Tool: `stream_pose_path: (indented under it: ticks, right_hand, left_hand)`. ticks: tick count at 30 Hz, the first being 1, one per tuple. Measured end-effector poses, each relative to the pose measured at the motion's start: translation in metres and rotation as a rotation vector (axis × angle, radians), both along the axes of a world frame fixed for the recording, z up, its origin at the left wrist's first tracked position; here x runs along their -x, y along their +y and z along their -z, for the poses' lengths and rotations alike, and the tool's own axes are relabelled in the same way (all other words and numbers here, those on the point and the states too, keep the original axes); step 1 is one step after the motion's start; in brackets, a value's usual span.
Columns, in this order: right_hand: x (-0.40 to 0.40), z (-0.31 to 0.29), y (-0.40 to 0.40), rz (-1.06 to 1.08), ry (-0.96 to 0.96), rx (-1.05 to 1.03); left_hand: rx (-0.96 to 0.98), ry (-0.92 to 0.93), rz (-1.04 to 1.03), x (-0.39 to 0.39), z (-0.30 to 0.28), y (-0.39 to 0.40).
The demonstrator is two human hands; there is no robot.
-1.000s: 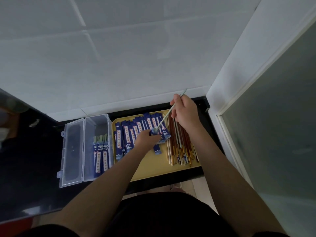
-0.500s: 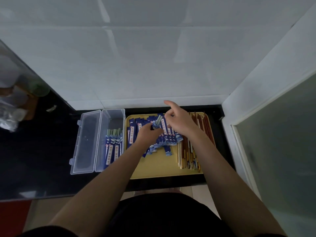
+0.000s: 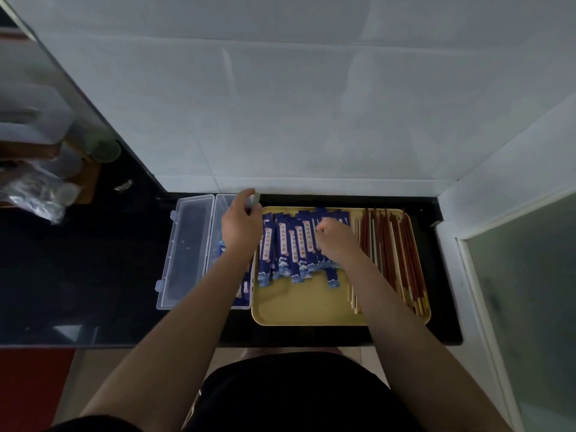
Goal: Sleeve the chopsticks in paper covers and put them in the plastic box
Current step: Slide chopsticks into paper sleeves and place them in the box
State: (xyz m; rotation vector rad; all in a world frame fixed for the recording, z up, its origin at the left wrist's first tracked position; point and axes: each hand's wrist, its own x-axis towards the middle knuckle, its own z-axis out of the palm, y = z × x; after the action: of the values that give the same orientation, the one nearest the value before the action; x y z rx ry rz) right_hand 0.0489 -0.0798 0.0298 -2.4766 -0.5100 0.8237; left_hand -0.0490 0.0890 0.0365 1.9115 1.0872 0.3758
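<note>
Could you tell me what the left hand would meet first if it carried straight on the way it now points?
The left hand points away from the person over the plastic box. Going straight on, it would probably meet the box's far wall, then the white tiled wall; its height above the box is unclear.

Hands [image 3: 241,224] over plastic box [image 3: 187,251] and covers [image 3: 290,244]

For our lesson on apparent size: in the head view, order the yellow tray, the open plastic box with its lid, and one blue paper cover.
1. yellow tray
2. plastic box, lid included
3. blue paper cover
</note>
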Motion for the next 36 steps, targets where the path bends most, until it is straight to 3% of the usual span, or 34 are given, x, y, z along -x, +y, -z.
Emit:
stream_pose_path:
  ticks: [5, 12, 17, 22, 27, 33, 36]
  right_hand:
    - [0.009, 0.038, 0.004, 0.053, 0.013, 0.198]
    - [0.024, 0.061, 0.017, 0.091, -0.02, 0.36]
    - [0.026, 0.066, 0.019, 0.12, -0.051, 0.396]
    - [0.028, 0.07, 0.019, 0.152, -0.023, 0.39]
    - [0.032, 0.072, 0.018, 0.195, 0.003, 0.367]
    - [0.033, 0.068, 0.015, 0.187, 0.044, 0.325]
    - [0.032, 0.064, 0.012, 0.19, 0.042, 0.279]
  left_hand:
    - [0.001, 0.12, 0.019, 0.012, 0.018, 0.034]
    - [-0.074, 0.574, 0.459, 0.025, 0.053, 0.049]
    - [-0.391, 0.634, 0.663, 0.027, 0.068, 0.046]
    - [-0.388, 0.771, 0.779, 0.025, 0.071, 0.045]
    - [-0.31, 0.725, 0.702, 0.022, 0.072, 0.047]
    - [-0.364, 0.79, 0.788, 0.021, 0.069, 0.045]
    - [-0.283, 0.663, 0.629, 0.018, 0.06, 0.042]
